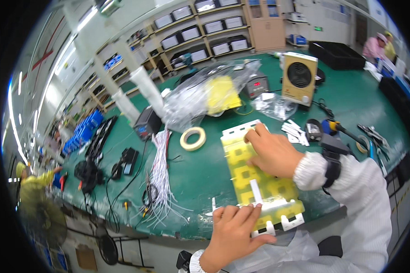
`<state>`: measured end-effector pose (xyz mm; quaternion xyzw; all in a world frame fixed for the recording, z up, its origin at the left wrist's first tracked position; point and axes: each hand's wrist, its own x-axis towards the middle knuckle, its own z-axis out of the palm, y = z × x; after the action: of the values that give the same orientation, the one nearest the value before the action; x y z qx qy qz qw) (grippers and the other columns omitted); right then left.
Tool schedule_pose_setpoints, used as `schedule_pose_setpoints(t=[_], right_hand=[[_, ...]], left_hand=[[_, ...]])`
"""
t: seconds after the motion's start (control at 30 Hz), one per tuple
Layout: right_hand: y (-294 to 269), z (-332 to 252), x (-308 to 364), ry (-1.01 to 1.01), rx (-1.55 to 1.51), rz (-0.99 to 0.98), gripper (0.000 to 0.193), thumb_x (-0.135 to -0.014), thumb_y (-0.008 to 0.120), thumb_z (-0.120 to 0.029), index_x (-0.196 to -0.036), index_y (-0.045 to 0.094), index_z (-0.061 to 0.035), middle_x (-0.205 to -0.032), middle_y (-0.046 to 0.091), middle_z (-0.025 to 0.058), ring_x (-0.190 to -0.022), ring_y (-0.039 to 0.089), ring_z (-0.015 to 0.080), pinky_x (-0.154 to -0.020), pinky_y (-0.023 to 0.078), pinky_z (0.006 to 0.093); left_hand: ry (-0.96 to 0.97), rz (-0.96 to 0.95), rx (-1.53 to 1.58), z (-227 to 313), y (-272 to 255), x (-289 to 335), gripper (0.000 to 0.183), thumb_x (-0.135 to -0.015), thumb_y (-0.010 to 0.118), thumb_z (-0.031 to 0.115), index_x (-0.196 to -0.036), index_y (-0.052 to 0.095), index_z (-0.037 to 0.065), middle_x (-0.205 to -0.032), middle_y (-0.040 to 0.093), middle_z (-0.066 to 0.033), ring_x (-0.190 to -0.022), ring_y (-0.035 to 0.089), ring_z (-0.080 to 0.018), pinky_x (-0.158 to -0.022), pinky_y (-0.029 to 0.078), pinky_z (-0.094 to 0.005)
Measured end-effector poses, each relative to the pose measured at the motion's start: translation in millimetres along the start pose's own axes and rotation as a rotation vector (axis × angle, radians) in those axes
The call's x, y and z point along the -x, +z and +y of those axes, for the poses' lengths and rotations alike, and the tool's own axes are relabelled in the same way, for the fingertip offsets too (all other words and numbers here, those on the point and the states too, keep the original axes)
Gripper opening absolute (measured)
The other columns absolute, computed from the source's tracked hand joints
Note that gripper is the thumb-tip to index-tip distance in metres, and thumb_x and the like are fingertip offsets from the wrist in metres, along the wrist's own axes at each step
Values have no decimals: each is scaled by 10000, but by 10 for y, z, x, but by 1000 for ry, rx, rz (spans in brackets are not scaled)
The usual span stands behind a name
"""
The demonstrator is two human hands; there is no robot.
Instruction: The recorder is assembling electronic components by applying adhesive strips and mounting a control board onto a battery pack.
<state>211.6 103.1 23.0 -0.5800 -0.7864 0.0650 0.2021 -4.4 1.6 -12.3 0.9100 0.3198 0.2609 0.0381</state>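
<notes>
A yellow, see-through panel (244, 186) with white slotted end strips lies on the green bench in front of me. My left hand (232, 231) rests at its near left edge, fingers stretched and thumb apart. Over the panel's far half is my right hand (277, 152), fingers bent and spread from the thumb, touching the surface; nothing shows between them. A short white strip (256, 191) lies on the panel between my hands. A small white piece (213, 203) is on the bench beside my left fingertips.
Left of the panel are a masking tape roll (192, 139), a bundle of white wires (161, 168) and scissors (149, 194). White strips (294, 132), a soldering iron (346, 130) and pliers (373, 135) lie right. Farther back stand a fan unit (300, 78) and plastic wrap (187, 102).
</notes>
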Motion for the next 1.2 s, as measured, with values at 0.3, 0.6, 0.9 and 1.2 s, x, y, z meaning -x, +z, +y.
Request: schedule_pose_setpoints(t=[0.3,0.6,0.9,1.2], right_hand=[[-500,255,676,-55,-322,487,308,-903,716,-139,-1161,586,-34,-1061,580,135,-788,632,294,-747,523,399],[-108,1467,1145,334,-392,523,152,-919,680,-151,-980,669,-12,-866,673,134,-712,641,261,-662,509,375],[758,2238,572,289,77,258,153,-866,631,-109,-952,749,-62,-948,716,151,-944,670,358,-824,557,473],[1042,2387,59,347,408,114,150,-856,647,-107,-921,766,-42,-1013,729,157,-1017,682,333,-834,575,436]], left_hand=[[53,-159,-49,-48,-163,-224,719,-891,662,586,-1325,637,14,-1300,634,-87,-1200,503,-293,-1038,295,-463],[103,-222,-195,-102,-93,-362,656,-912,654,488,-1328,621,-17,-1360,645,-174,-1347,488,-429,-1142,291,-551],[168,-306,224,140,-410,-117,946,-943,318,799,-1262,676,-17,-1250,696,-116,-1238,578,-344,-1042,352,-478],[-6,10,1222,496,-128,870,745,-1007,478,635,-1127,730,-55,-958,763,-217,-1016,707,-390,-872,515,-492]])
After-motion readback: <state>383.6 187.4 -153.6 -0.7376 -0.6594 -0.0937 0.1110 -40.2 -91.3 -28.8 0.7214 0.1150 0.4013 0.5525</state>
